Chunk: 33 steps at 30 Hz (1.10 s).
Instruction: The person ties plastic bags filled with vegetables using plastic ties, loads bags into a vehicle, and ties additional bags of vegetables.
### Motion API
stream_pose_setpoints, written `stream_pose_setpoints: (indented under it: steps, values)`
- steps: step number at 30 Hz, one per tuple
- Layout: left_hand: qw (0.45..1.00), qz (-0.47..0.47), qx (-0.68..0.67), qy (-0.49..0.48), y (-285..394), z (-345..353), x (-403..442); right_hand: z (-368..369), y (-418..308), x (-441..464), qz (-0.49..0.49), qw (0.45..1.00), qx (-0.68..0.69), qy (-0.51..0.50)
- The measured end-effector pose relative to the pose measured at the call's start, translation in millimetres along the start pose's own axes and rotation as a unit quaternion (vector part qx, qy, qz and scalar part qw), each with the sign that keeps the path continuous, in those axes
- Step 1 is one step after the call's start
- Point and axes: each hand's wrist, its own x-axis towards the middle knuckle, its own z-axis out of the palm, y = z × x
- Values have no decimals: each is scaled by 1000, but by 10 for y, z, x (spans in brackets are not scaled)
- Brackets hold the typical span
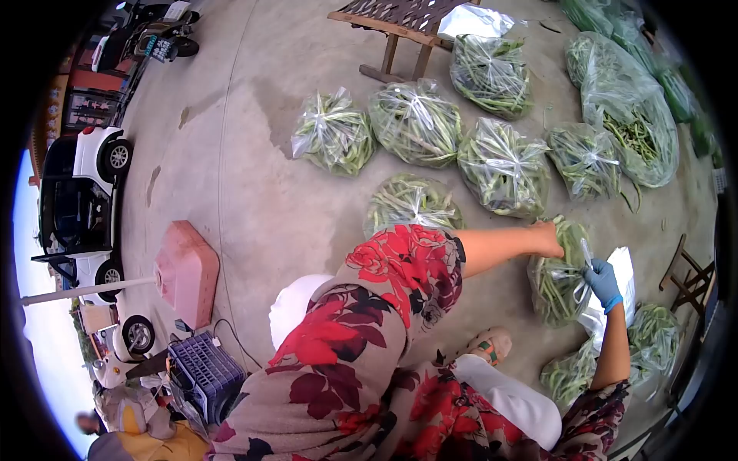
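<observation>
A clear plastic bag of long green beans (560, 288) is on the concrete between my two hands. My bare left hand (547, 239) is curled at the bag's far edge, its fingertips partly hidden. At the bag's gathered neck, my right hand (603, 283) in a blue glove has its fingers closed on the plastic. White plastic bags (621, 269) lie right beside the gloved hand. More filled bags sit beyond my left arm, among them one bag of beans (503, 169) and another partly behind my sleeve (413, 206).
A woven-top stool (400, 34) stands at the top. Larger green sacks (642, 131) lie at upper right, and a small folding stool (688, 273) at right. On the left are a pink pole base (187, 273), a dark crate (206, 373) and a parked vehicle (88, 203).
</observation>
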Motion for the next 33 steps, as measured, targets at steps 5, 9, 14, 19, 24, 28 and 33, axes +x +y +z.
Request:
stream_pose_setpoints:
  steps: [5, 9, 14, 19, 24, 28, 33]
  values:
    - [983, 104, 148, -4, 52, -921, -625, 201, -1502, -305, -56, 995, 68, -51]
    - [908, 240, 286, 189, -371, -1655, -1527, 536, -2783, -247, -171, 977, 10, -124]
    - [841, 313, 335, 288, -1089, -2278, -2467, 1459, -3868, 306, -423, 869, -180, -184]
    - [856, 110, 250, 439, -2305, -2229, -2874, 2677, -4502, 680, -481, 779, -338, -216]
    - [872, -135, 230, 411, -3420, -1886, -2709, 4114, -4024, 1119, -439, 781, -367, -251]
    - [918, -184, 344, 71, -3199, -2189, -2604, 4231, -3750, 1036, -392, 844, -279, -238]
    - [935, 74, 339, 74, -1788, -2481, -2058, 2512, -3657, 976, -311, 909, -228, -160]
